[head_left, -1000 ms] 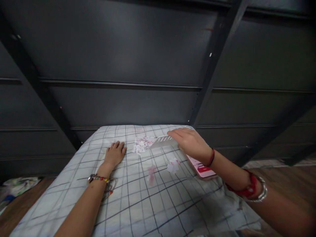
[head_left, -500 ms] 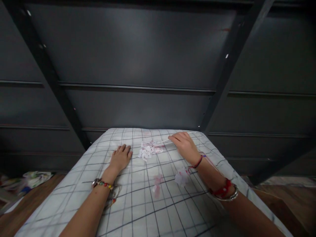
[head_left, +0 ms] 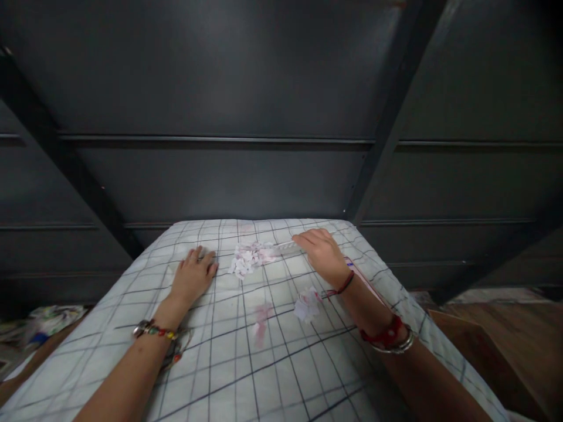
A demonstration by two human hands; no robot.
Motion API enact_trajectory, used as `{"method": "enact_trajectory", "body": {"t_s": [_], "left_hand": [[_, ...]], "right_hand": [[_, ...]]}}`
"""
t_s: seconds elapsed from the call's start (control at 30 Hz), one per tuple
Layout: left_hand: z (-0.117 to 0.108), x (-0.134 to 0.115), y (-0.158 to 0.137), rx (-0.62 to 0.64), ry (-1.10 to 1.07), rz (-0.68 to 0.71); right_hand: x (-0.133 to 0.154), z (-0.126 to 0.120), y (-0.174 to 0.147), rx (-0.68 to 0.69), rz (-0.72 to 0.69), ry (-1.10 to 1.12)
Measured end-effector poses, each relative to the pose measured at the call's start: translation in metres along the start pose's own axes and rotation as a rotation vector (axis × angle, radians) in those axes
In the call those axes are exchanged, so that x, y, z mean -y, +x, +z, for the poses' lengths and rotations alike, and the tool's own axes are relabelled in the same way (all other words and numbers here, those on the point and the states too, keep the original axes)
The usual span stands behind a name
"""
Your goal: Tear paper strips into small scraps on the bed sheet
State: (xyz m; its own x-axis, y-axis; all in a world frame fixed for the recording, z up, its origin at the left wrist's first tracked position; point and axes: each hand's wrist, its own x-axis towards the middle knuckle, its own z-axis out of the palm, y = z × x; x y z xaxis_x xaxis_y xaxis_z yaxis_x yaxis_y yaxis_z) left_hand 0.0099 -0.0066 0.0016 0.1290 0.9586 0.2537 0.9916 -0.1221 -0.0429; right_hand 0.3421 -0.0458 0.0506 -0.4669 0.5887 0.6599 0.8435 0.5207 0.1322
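Observation:
My left hand [head_left: 193,274] lies flat on the checked cloth [head_left: 229,351], fingers spread, holding nothing. To its right is a pile of small white and pinkish paper scraps [head_left: 250,258]. My right hand [head_left: 322,253] is closed on a thin white stick [head_left: 285,244], whose far end reaches the right side of the pile; its exact kind is unclear. Near my right wrist lies a smaller cluster of white and pink scraps [head_left: 307,305]. A pink patch [head_left: 263,322] shows on the cloth between my forearms; whether it is a scrap or a stain I cannot tell.
A dark panelled wall [head_left: 229,187] with metal beams rises behind the cloth-covered surface. A long, thin pink-edged item [head_left: 365,276] lies beside my right forearm. A brown box [head_left: 479,351] stands low at the right, and a pile of cloth [head_left: 55,319] at the left.
The view has shifted, so the cloth and scraps appear farther left and slightly higher. My right hand keeps the stick at the pile; my left hand stays flat on the cloth.

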Motion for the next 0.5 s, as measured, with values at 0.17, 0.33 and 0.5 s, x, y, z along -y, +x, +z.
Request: {"method": "enact_trajectory", "body": {"t_s": [0.17, 0.33, 0.5], "left_hand": [[-0.020, -0.013, 0.001, -0.051, 0.037, -0.019], [-0.030, -0.022, 0.000, 0.108, 0.009, 0.072], [-0.028, -0.020, -0.002, 0.107, -0.036, 0.051]], "right_hand": [[-0.001, -0.008, 0.003, 0.034, -0.069, 0.036], [0.004, -0.004, 0.004, -0.073, -0.001, -0.002], [0.006, -0.001, 0.003, 0.031, -0.012, -0.004]]}}
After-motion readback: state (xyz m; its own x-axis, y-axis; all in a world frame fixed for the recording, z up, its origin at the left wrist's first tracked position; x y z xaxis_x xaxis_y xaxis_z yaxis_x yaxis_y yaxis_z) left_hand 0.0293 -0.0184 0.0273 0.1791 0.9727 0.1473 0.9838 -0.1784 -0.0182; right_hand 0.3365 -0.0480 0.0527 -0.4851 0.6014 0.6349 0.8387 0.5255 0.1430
